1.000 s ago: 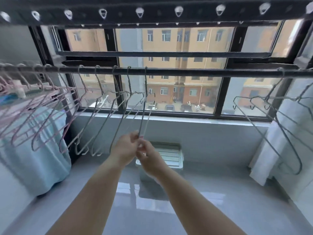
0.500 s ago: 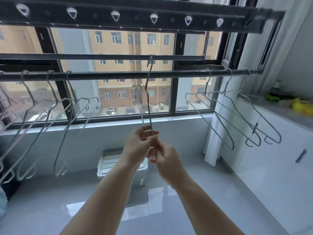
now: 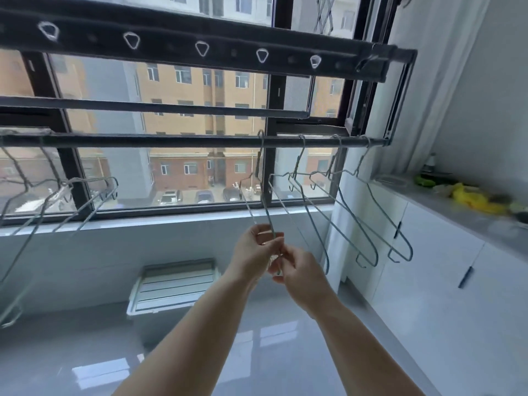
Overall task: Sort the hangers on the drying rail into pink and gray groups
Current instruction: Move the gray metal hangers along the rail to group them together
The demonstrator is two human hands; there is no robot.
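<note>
A dark drying rail (image 3: 171, 140) runs across the window. A gray wire hanger (image 3: 258, 178) hangs from it with its hook over the rail, just left of three more gray hangers (image 3: 337, 215) at the rail's right end. My left hand (image 3: 254, 252) and my right hand (image 3: 303, 278) both pinch the lower end of that hanger below the window sill. Further gray hangers (image 3: 65, 192) hang at the left edge of the view. No pink hanger is in view.
A white lidded plastic box (image 3: 174, 284) stands on the glossy floor under the window. White cabinets (image 3: 445, 270) with a countertop holding yellow and green items line the right wall. A second dark bar with triangular holes (image 3: 200, 47) runs above the rail.
The view has swung right. Both hands carried the gray hanger rightward along the rail; its hook now sits on the rail beside the gray group at the right end.
</note>
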